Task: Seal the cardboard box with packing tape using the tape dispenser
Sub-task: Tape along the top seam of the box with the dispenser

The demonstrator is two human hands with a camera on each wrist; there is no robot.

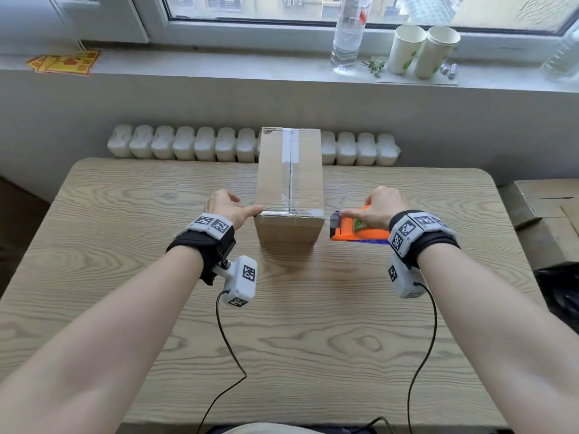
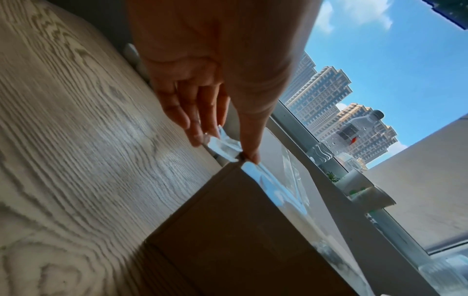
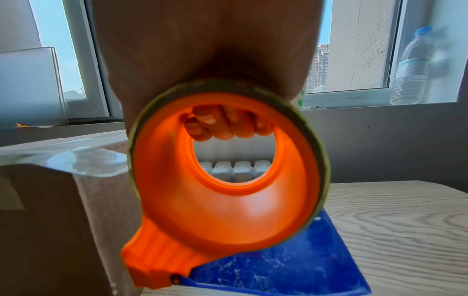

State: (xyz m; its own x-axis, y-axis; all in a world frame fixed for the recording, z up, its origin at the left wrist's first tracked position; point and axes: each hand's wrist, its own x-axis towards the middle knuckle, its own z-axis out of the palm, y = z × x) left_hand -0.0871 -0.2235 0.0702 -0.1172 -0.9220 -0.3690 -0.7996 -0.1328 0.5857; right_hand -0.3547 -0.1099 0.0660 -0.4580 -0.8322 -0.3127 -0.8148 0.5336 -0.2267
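Cardboard box (image 1: 289,186) is set at table centre, long axis running away from the person toward the window; clear tape (image 1: 289,158) is laid lengthwise along the top seam. A second strip is stretched crosswise over the near top edge, L to R. Tape dispenser (image 1: 354,228), orange w/ blue blade guard, is held just beside the box's right near corner, cutter end pointed at the box, roll axis approx parallel to the box's long axis.

Right hand (image 1: 380,208) is wrapped around the dispenser: fingers curled through the hub, thumb laid along the top. Left hand (image 1: 230,208) is at the box's left near corner, thumb tip pressed on the tape end at the edge.

Left wrist view only: tape end (image 2: 224,148) is seen overhanging the corner, pinched btwn thumb and fingertips (image 2: 200,138). Right wrist view only: fingers (image 3: 222,126) are seen inside the orange ring (image 3: 222,180); blue guard (image 3: 291,260) below, close to the table (image 3: 405,230); contact can't be told.

On the sill: water bottle (image 1: 349,36), two paper cups (image 1: 423,51). Radiator (image 1: 188,144) is behind the table.
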